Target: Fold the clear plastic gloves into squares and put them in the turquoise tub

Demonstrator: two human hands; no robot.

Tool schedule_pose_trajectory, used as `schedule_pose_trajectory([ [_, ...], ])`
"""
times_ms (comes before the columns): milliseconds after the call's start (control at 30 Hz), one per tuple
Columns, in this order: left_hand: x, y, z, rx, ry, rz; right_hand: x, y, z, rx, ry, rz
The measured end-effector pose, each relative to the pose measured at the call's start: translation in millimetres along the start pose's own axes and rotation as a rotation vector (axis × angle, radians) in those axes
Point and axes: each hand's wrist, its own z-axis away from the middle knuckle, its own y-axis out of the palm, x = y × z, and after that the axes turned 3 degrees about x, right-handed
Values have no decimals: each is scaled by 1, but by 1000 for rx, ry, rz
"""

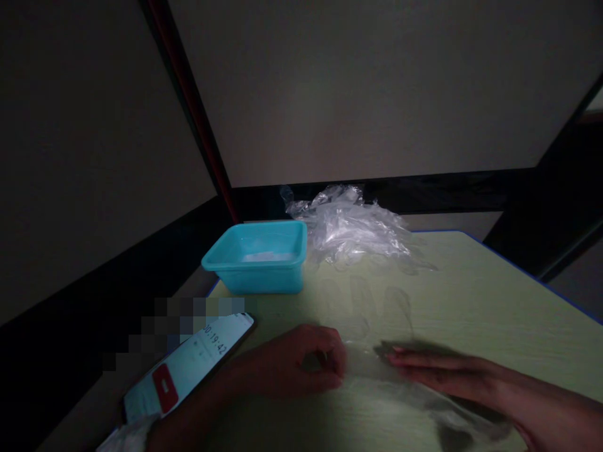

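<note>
A clear plastic glove [372, 314] lies flat on the pale green table [494, 295], its fingers pointing away from me. My left hand [301, 364] is curled, thumb and fingers pinched on the glove's near edge. My right hand [438, 370] lies flat with fingers stretched out and pressed together, fingertips resting on the same edge of the glove. More clear plastic trails under my right wrist.
A turquoise plastic tub [257, 254] stands at the table's back left. Beside it is a heap of clear plastic gloves [348, 226]. A phone [188, 367] with a lit timer screen lies at the left edge. Dim walls rise behind.
</note>
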Motion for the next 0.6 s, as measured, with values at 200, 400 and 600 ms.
schedule_pose_trajectory([
  [200,1,0,4,8,-29,-2,26,-1,-14,-76,-81,146],
  [400,0,0,5,55,-51,5,27,0,-17,-45,-116,166],
  [600,-2,1,4,91,-40,5,30,0,-17,-54,-139,126],
])
